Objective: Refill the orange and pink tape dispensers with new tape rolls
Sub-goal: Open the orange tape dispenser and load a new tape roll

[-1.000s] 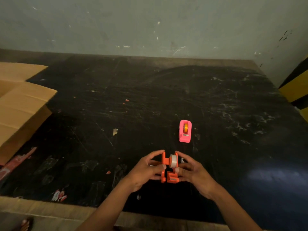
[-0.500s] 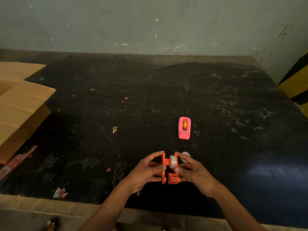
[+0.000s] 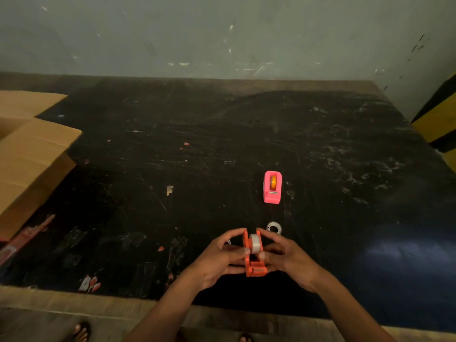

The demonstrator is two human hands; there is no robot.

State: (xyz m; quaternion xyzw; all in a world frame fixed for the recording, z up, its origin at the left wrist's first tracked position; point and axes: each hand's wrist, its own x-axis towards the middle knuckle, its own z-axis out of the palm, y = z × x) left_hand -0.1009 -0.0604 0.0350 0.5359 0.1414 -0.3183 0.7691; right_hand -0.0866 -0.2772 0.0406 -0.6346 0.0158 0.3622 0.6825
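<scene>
The orange tape dispenser (image 3: 254,266) is held just above the near part of the black table, with a clear tape roll (image 3: 254,243) sitting in its top. My left hand (image 3: 217,260) grips its left side and my right hand (image 3: 288,260) grips its right side, thumbs near the roll. The pink tape dispenser (image 3: 272,187) stands on the table beyond, an orange-yellow roll inside it. A small clear ring, a roll or empty core (image 3: 274,227), lies flat just behind my right hand's fingers.
An open cardboard box (image 3: 29,154) sits at the left edge of the table (image 3: 197,144). A yellow-and-black striped post (image 3: 439,119) stands at the right. A grey wall backs the table. Scraps of red wrapper (image 3: 90,283) lie near the front-left edge.
Both hands keep hold of the orange dispenser, barely shifting. The view has tilted slightly, and the clear ring behind my right hand has come into sight.
</scene>
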